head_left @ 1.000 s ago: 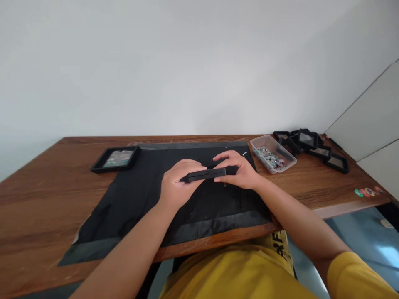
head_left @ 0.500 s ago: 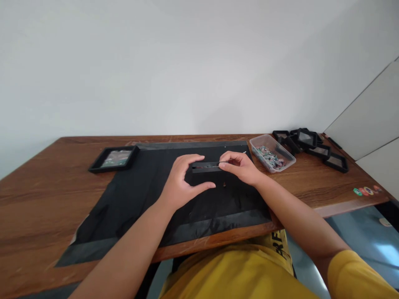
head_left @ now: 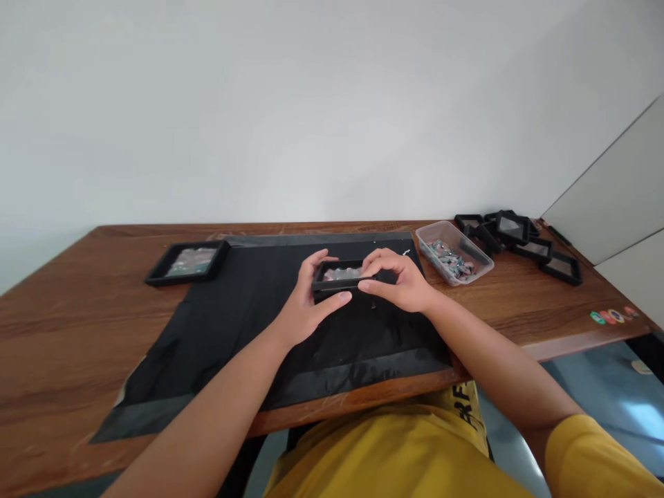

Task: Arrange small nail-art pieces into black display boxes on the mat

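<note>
1. Frame case (head_left: 339, 277), black with a clear window, is held a little above the black mat (head_left: 233, 325), near the mat's far middle, between both hands.
2. Left hand (head_left: 306, 304) grips the left end of it: the thumb is curled under the near edge and the fingers are on the far edge, so the hand is closed on the case and not spread.
3. Right hand (head_left: 397, 280) pinches the right end, with the fingertips on top and the thumb below.
4. I think the case could slip or spring open if one hand loosens, because only the ends are held; the small pieces inside would then scatter on the mat.
5. A push to the right could also knock the clear tub of small pieces (head_left: 452, 252), which stands just beside the mat on the tabletop (head_left: 62, 325).
6. Its long axis goes left to right, almost parallel to the near tabletop edge; the window faces up and is tilted a little toward the person.
</note>
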### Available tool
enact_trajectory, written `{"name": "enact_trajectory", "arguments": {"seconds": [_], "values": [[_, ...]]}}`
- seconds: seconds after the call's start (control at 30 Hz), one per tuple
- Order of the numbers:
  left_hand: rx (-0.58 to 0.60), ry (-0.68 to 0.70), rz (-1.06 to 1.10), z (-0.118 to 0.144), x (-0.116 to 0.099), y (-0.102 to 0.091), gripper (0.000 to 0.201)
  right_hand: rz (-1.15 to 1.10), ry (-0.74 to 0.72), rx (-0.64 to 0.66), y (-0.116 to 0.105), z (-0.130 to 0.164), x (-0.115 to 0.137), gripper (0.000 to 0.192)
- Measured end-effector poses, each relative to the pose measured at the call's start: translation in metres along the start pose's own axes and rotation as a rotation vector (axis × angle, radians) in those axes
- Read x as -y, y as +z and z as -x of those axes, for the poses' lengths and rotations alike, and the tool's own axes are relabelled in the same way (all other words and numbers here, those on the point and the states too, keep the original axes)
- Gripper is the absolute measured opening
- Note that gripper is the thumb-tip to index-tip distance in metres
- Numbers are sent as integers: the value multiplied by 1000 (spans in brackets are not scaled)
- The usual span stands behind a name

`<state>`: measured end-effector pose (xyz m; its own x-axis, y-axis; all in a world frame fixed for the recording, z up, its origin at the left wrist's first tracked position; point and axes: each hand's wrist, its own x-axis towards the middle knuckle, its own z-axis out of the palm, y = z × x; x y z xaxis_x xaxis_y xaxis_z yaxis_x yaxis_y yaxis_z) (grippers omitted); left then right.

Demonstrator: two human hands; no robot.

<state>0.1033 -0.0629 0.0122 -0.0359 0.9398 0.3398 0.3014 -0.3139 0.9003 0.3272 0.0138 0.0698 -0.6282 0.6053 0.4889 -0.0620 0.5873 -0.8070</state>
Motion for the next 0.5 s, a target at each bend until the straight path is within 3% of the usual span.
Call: {"name": "enact_trajectory", "arguments": {"seconds": [0.23,0.5], "values": [[35,71,-7,0,-1,0,89,-113,3,-12,-4,-2,-4,20],[80,-9,57,0,1,-2,101,-207,42,-30,-5,-3,-4,29]]}}
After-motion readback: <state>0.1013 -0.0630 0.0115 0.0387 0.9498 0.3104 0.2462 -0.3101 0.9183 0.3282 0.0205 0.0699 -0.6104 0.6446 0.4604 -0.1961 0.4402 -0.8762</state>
